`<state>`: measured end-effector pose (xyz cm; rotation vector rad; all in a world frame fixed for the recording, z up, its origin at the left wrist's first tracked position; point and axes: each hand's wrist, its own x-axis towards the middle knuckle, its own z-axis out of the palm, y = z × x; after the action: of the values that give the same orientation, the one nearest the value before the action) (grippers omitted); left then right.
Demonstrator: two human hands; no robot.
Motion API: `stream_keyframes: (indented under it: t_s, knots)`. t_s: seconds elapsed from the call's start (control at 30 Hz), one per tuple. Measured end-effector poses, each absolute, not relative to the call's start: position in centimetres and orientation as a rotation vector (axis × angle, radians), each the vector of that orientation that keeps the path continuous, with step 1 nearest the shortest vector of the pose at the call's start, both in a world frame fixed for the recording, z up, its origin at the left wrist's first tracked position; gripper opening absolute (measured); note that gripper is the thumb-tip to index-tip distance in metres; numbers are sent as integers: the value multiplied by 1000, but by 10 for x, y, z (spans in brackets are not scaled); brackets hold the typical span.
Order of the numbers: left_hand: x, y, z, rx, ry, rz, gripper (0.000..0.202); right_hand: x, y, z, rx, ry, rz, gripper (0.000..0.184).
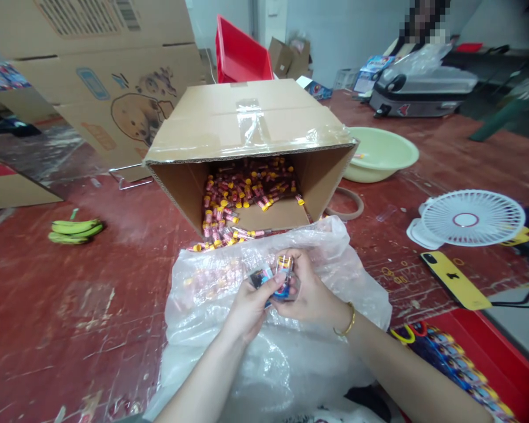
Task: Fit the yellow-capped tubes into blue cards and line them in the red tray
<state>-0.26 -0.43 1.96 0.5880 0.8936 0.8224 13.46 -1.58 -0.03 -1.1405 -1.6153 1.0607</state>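
Observation:
My left hand [250, 308] and my right hand [312, 291] are together in front of me, closed on a small blue printed package [283, 288]. It has a clear plastic part and a yellow-orange end; its exact kind I cannot make out. Under both hands spreads a translucent plastic bag [277, 364]. Just beyond them, a cardboard box [251, 117] lies on its side with its opening toward me. Inside are many small pink tubes with yellow caps [247, 191], some spilling over the front edge onto the bag.
Left, bananas [76, 230] lie on the red surface [39, 282]. At right are a pale green basin [381, 155], a tape roll [348, 202], a white fan [471, 217] and a yellow phone [456, 281]. A red tray [489, 329] holds several blue packages. A person [423, 26] is at the back.

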Motion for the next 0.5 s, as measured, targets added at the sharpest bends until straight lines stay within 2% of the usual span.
stream_keyframes:
  t_s: [0.4,0.5]
  knots:
    - [1,-2,21,676,952,840,44,132,-15,0,-1087,-1619,1035,65]
    - [3,-2,22,724,950,842,48,143,-19,8,-1117,-1547,901,62]
